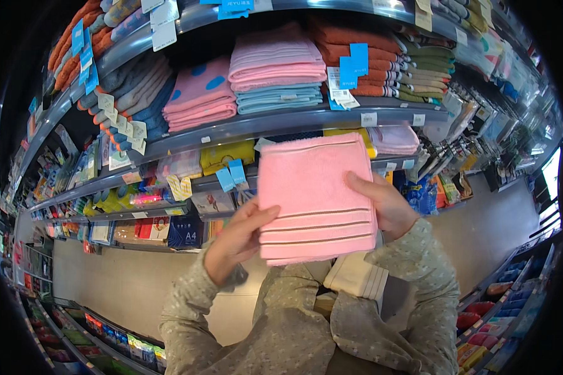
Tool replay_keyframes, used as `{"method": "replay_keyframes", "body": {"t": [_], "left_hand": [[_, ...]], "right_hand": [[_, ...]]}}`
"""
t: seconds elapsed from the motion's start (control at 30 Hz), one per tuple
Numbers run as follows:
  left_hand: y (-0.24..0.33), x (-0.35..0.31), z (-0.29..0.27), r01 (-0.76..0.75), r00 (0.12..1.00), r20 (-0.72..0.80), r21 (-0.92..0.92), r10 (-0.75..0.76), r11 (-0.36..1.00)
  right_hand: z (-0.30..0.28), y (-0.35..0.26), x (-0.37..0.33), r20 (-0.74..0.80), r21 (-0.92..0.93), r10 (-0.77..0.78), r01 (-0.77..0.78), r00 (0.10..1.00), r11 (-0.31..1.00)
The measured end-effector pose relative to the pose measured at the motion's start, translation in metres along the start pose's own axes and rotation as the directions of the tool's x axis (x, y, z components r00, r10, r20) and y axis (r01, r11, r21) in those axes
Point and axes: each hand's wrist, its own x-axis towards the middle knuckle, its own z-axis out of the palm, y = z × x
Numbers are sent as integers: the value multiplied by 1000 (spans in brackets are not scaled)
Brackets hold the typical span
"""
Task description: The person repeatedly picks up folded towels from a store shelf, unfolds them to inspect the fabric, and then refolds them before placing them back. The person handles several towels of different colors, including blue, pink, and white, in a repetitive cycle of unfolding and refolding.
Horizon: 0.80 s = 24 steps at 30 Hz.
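A folded pink towel [313, 181] with dark stripes along its lower part is held up before me, between both hands. My left hand [241, 234] grips its lower left edge, thumb on the front. On the upper right side my right hand [385, 200] holds it, the thumb pressed on the face and the other fingers hidden behind. A cream folded towel [356, 278] with stripes lies below it, against my front near the right forearm; what supports it is not clear. Past the pink towel, a stack of pink towels [275, 56] rests on blue ones [278, 99].
The shelf edge [281, 123] curves across behind the towel. Brown-red towels [356, 59], green ones [425, 69] and a pink blue-dotted stack [200, 94] stand on it. Lower shelves hold yellow cloths [228, 155] and stationery. Packaged goods [481, 112] hang at right.
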Motion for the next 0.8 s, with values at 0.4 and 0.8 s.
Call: {"method": "replay_keyframes", "body": {"t": [0.4,0.8], "left_hand": [[219,131,-19,-324,928,-107,241,357,915],[221,204,-45,-242,811,-309,596,497,766]], "right_hand": [[40,-183,182,47,-355,-364,356,930,864],[35,-171,228,105,-963,-722,-110,684,-245]]}}
